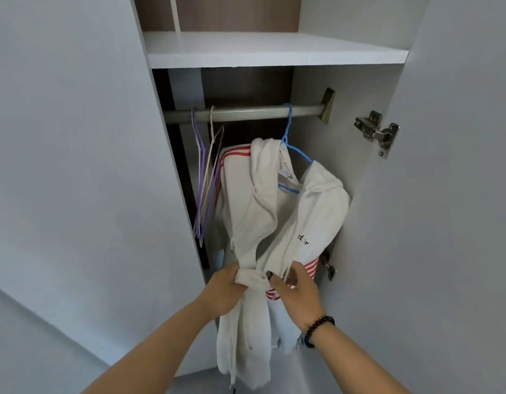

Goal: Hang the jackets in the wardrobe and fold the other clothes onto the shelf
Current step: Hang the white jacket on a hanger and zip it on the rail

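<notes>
Wardrobe (317, 115): open, grey-white panels, dark wood-toned back; one door swung out on the right, another panel filling the left of the view.
Door (456, 194): right side, carrying a metal hinge (377, 132) near its upper inner edge.
Shelf (274, 49): white board across the top of the hanging space, directly above the rail.
Jacket (277, 211): white hooded one, hanging inside the wardrobe on the blue hanger, right of centre; red stripes on the shoulder at the back left, red-and-white striped fabric showing low down between the front panels; small dark lettering on the right front panel; lower hem falls below the hands.
Rail (246, 112): pale metal bar running left to right under the shelf, fixed by a bracket at the right wall.
Spare hangers (206, 177): a purple one and pale ones bunched at the rail's left end, just beside the jacket.
Blue hanger (288, 137): hooked over the rail near its right end, one arm and the lower bar visible inside the jacket's neck.
Left hand (225, 291): fingers curled round a bunched fold of the jacket's left front edge.
Right hand (296, 291): pinching the jacket's right front edge, thumb with a dark nail on the cloth, next to the left hand.
Bracelet (317, 329): dark beads on the right wrist.
</notes>
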{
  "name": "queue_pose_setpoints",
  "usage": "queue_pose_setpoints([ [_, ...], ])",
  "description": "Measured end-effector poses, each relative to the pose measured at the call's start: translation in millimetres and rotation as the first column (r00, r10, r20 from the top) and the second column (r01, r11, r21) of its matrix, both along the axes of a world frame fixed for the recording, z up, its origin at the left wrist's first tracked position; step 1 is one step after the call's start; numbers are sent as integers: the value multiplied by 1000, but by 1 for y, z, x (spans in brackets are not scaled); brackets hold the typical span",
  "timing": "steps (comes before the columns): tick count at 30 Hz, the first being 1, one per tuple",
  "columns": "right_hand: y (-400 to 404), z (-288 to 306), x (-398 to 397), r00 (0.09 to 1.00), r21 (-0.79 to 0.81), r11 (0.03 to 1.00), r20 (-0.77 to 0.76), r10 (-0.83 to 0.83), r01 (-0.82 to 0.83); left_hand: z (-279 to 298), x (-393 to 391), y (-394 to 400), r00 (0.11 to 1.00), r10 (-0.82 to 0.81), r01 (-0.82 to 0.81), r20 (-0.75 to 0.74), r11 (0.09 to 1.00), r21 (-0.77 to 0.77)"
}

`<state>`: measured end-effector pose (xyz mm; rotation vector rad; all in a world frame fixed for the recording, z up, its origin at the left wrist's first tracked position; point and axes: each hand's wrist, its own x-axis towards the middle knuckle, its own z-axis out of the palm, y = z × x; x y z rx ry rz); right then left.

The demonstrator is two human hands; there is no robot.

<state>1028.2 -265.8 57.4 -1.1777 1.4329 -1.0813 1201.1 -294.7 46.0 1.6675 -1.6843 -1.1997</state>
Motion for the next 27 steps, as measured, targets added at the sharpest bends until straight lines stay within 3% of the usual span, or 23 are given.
queue_pose_setpoints([
  [5,50,-26,15,991,87,987,11,136,-136,41,-12,20,987,26,-20,-159,999,38],
  [7,59,-27,31,983,73,985,-82,165,-159,52,-18,29,970,36,-20,-239,997,70],
  [10,59,-30,57,993,109,992,-92,79,-68,60,-23,37,941,75,-20,-330,986,167],
  [14,50,-29,66,989,19,997,-130,-77,80,68,-15,32,922,40,31,-385,984,178],
  [17,45,-22,65,996,-16,997,-32,-82,82,68,3,29,895,11,65,-447,986,155],
  [20,46,-12,65,997,23,998,49,-60,59,49,29,34,808,-13,145,-589,973,178],
  [23,49,-6,61,979,117,987,157,-128,110,12,50,48,736,236,-30,-635,948,318],
  [25,51,-1,60,953,181,973,242,-183,141,-25,60,61,697,442,-157,-564,862,481],
  [27,52,2,61,924,213,963,308,-225,163,-57,65,74,713,515,-158,-476,779,607],
])
